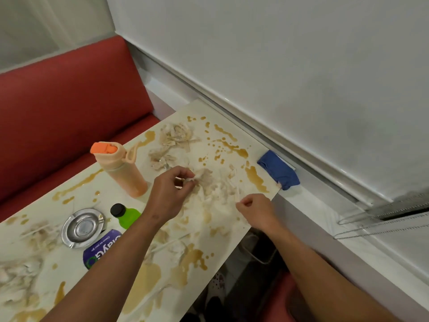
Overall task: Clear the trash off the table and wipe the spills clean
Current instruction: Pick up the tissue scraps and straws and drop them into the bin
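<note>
Two hands work at a heap of soggy tissue on a stained white table.

Brown liquid lies in puddles and drops across the table [190, 108], and the wet tissue heap [216, 187] sits near its right edge, between both hands. The left hand [170, 194] pinches a scrap of that tissue between thumb and fingertips. The right hand [254, 211] rests at the table's edge with fingers curled in; whether it holds a shred I cannot tell. More crumpled tissues [175, 138] lie farther back. A folded blue cloth [279, 169] sits at the far right corner by the wall. Left of the hands stand an orange bottle [120, 167], a green bottle [124, 213], a metal ashtray [82, 227] and a purple packet [102, 248].
</note>
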`<state>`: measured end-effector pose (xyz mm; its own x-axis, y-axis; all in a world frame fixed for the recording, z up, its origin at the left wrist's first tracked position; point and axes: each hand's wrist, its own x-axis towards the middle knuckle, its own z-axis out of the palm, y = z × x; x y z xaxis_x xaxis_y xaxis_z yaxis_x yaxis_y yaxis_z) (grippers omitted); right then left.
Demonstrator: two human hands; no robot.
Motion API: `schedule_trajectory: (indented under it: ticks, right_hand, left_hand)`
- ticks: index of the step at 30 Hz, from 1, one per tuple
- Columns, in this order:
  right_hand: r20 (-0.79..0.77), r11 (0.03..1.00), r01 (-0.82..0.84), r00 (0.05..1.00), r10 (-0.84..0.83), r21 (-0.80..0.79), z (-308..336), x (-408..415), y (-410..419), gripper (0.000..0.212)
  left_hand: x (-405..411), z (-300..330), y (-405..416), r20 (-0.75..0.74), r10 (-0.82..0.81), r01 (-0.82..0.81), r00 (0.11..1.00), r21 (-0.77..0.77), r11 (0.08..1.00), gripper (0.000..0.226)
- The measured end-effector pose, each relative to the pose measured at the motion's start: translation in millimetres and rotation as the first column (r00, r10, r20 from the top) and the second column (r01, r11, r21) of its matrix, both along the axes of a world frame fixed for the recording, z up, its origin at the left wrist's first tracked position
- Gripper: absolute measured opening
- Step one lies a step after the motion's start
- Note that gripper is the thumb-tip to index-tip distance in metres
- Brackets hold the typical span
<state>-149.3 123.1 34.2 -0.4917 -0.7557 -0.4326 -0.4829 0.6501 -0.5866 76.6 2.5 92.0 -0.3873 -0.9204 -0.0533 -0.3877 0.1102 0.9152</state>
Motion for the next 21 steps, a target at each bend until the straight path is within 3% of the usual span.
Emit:
schedule_trajectory:
  ticks: [4,11,21]
  right_hand:
    - [0.037,0.984,0.146,0.989,-0.143,-0.102,33,-9,23,0.016]
    - [0.068,0.946,0.278,0.960,-0.270,-0.169,52,-34,78,0.014]
    - [0.092,0.919,0.389,0.919,-0.383,-0.061,-9,-110,174,0.019]
  left_hand:
    - [-10,14,5,-0.051,-0.068,0.066,0.996,-0.035,0.997,0.013]
    - [-56,28,25,-0.085,-0.235,0.230,0.968,-0.056,0.971,0.011]
    - [-152,-20,91,-0.025,-0.388,0.389,0.921,0.085,0.917,0.015]
